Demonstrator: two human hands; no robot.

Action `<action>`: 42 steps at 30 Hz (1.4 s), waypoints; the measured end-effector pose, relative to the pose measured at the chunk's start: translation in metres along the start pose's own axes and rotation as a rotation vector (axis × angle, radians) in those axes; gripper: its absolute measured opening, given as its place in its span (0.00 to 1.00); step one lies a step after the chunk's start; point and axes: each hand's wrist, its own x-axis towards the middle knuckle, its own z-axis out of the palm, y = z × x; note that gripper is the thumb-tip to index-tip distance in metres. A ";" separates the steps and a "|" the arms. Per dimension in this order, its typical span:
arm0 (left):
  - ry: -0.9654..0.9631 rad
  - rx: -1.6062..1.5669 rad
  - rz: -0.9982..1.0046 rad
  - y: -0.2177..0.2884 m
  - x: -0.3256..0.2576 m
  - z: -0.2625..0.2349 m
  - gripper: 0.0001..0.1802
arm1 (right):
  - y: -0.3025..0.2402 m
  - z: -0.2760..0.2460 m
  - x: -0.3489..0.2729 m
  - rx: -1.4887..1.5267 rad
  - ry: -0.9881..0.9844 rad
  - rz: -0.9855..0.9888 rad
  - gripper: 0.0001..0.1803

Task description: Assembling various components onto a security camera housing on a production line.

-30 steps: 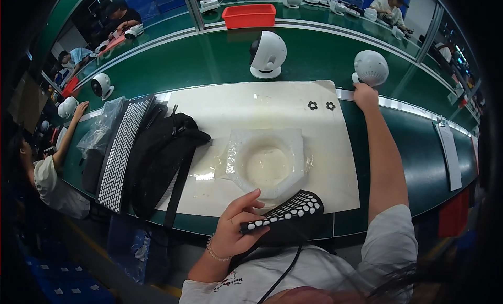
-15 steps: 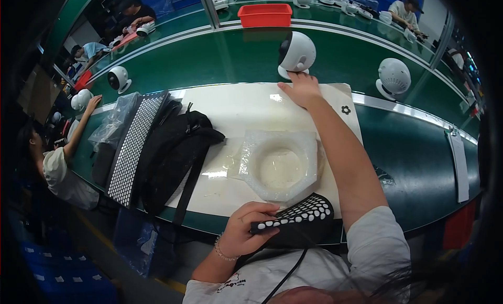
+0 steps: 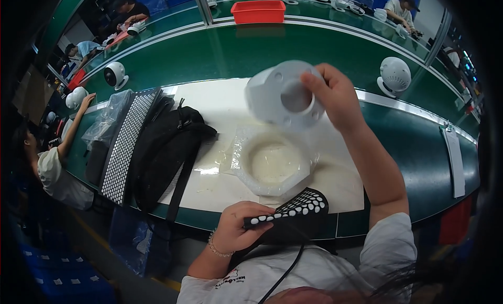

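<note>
1. My right hand (image 3: 335, 97) had just picked up the white camera (image 3: 262, 97); half a second earlier it stood on the green bench (image 3: 178, 63) with my fingers at its base.
2. Now it was in the air beyond the foam ring (image 3: 285, 186), tipped so that its round opening faced me (a little blurred, so I took it to be moving).
3. My right thumb lay near the rim of that opening, and the hand was closed firmly round that side; the other fingers were mostly hidden behind, so I could not tell how they were spread.
4. My left hand (image 3: 238, 225) had not changed: fingers above and thumb below, pinched on the end of a black dotted pad (image 3: 291, 210) near my lap, just in front of the ring.
5. To me the change meant that the work had gone from reaching to carrying: the camera's weight now hung on one hand, while the other was taken up with the pad.
6. The ring lay on the white mat (image 3: 209, 186), apart from the camera as far as I could see.
7. A second camera (image 3: 395, 73) stood at the right, and a black bag (image 3: 162, 147) lay at the left.
</note>
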 end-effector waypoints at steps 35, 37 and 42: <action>0.281 -0.274 -0.202 -0.010 -0.015 0.003 0.13 | 0.012 -0.007 -0.138 -0.015 -0.417 0.185 0.08; 0.281 -0.276 -0.215 -0.011 -0.016 0.003 0.13 | 0.010 -0.008 -0.133 -0.200 -0.458 0.024 0.07; 0.224 -0.209 -0.185 -0.008 -0.011 0.003 0.13 | 0.009 0.001 -0.133 -0.293 -0.390 -0.252 0.09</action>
